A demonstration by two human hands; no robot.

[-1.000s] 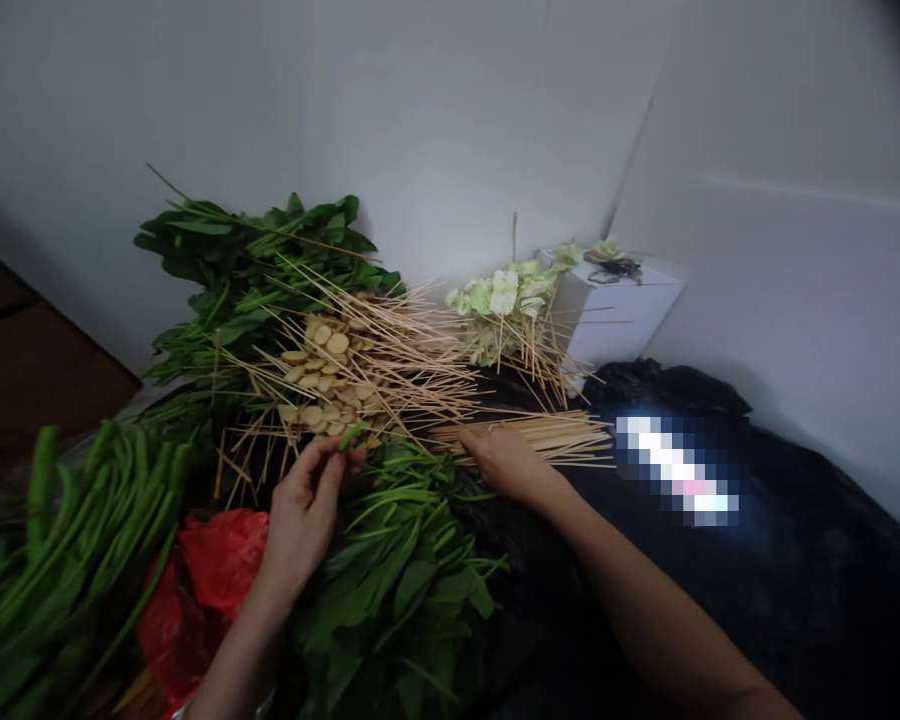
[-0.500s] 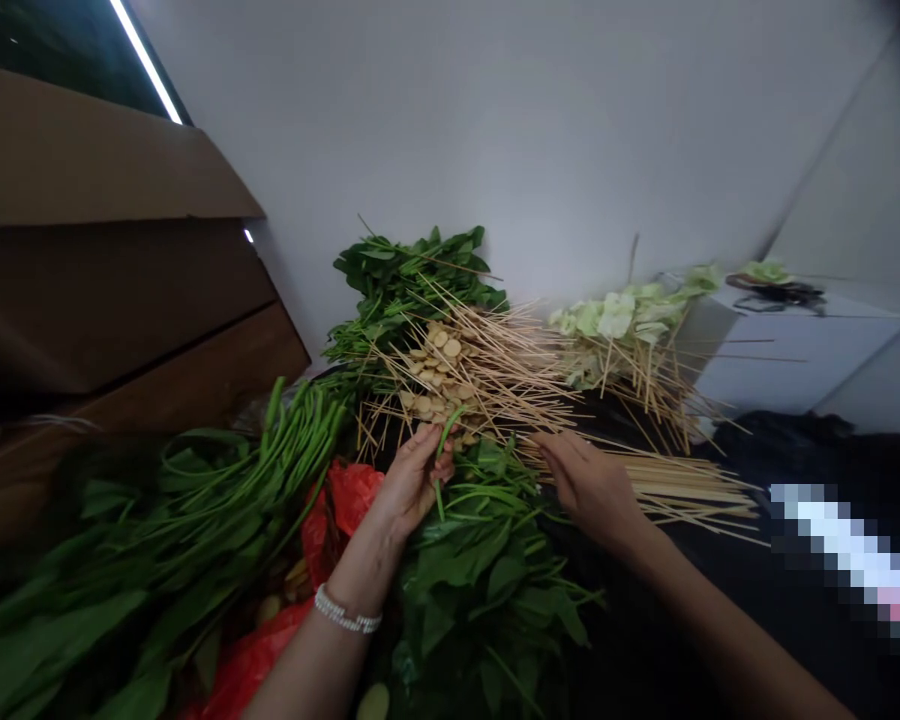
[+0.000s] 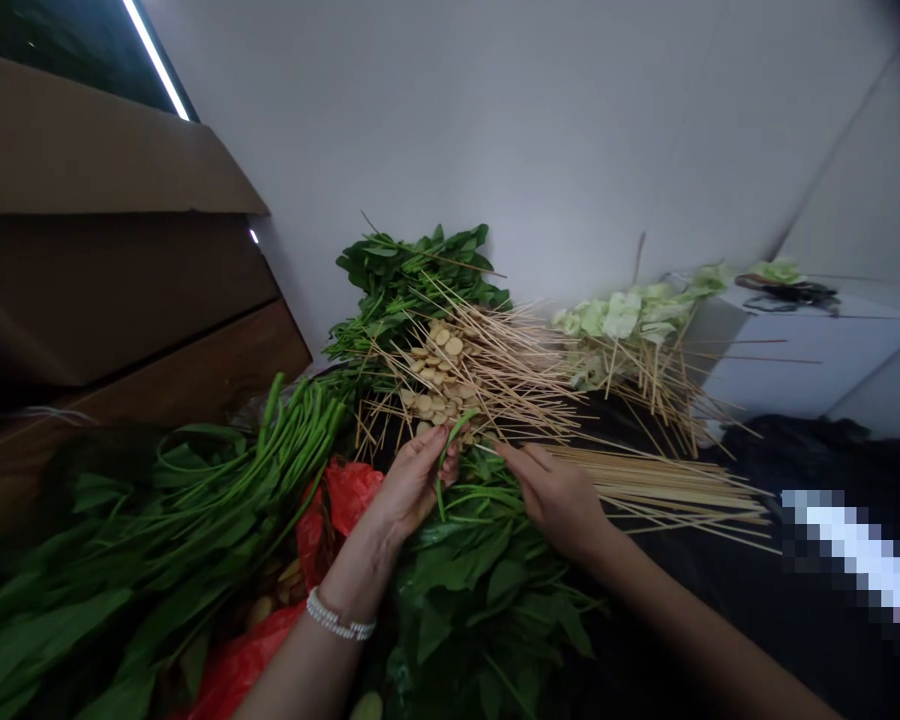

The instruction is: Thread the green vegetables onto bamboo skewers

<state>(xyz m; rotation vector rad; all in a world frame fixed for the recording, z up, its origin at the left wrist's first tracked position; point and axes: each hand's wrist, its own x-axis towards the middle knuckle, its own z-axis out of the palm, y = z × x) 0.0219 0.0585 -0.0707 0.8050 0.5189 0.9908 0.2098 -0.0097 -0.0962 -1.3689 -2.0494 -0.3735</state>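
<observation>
My left hand (image 3: pixel 418 478) is closed around a green vegetable stem (image 3: pixel 459 428), which sticks up past the fingertips. Just right of it, my right hand (image 3: pixel 559 498) pinches a thin wooden skewer (image 3: pixel 487 447), its visible end pointing toward the stem. Whether skewer and stem touch, I cannot tell. Below both hands lies a heap of leafy greens (image 3: pixel 487 570). Directly behind them, skewered potato slices (image 3: pixel 442 360) are piled up. A bundle of bare skewers (image 3: pixel 667 490) lies to the right of my right hand.
Long-stemmed greens (image 3: pixel 217 520) spread over the left side, beside a red plastic bag (image 3: pixel 349 495). More greens (image 3: pixel 420 270) lean against the wall. Skewered cabbage pieces (image 3: pixel 622 315) are at the back right, near a white box (image 3: pixel 810 350). A cardboard box (image 3: pixel 112 290) stands at left.
My right hand has moved left, bringing the skewer closer to the stem in my left hand. My left hand has stayed nearly in place, still gripping the stem.
</observation>
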